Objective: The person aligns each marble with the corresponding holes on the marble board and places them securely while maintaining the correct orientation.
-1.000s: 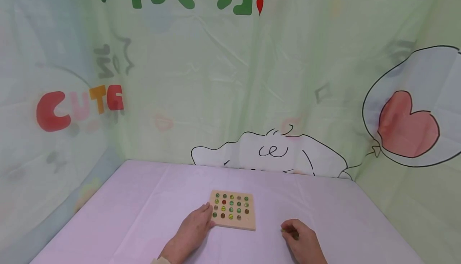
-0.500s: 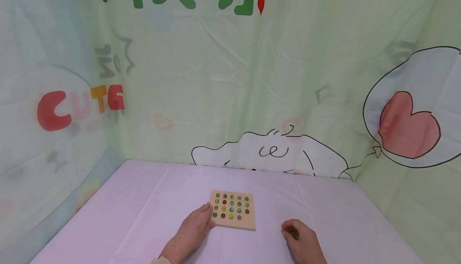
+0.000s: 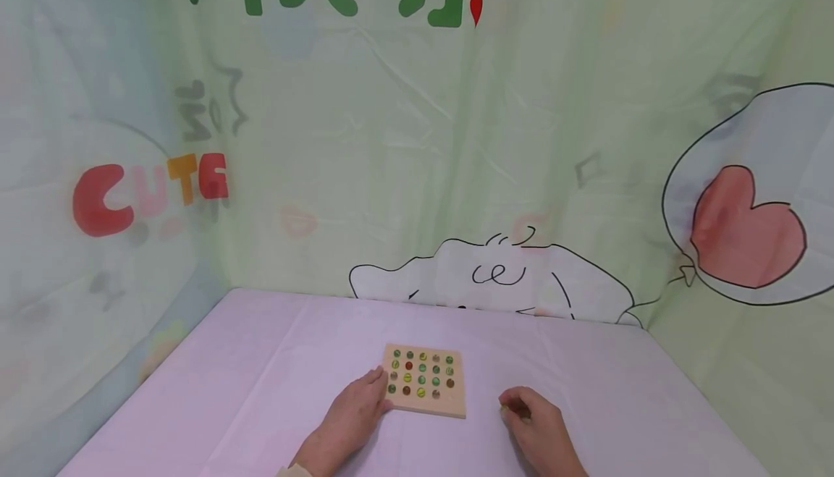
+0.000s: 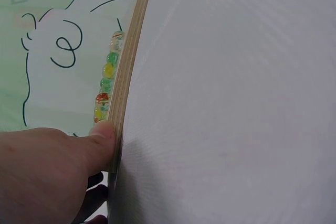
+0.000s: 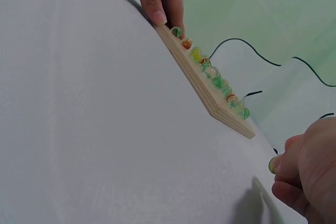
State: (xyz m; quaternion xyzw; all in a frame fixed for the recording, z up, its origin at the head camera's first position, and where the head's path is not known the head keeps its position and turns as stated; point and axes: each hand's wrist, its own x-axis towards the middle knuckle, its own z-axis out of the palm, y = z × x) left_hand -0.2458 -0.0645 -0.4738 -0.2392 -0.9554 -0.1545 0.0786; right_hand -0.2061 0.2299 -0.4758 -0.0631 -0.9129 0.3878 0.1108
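Note:
A square wooden board [image 3: 426,405] lies on the table, its top set with rows of glass marbles [image 3: 422,380] in green, yellow, red-brown and clear. At its near right corner the wood shows bare. My left hand [image 3: 352,413] holds the board by its left side, the thumb [image 4: 103,130] against the near edge and the fingers along the left edge. To the right of the board, my right hand [image 3: 538,425] pinches a yellow-green marble [image 5: 272,164] between thumb and fingertips, just above the cloth. Most of that marble is covered by the fingers.
A pale lilac cloth [image 3: 274,361] covers the table around the board. Fabric walls stand at the back and both sides, printed with a cartoon outline [image 3: 495,274], a heart balloon [image 3: 749,231] and coloured letters.
My right hand has shifted slightly left toward the board with the marble pinched in it. The left hand keeps its hold on the board. The head view has turned very slightly left.

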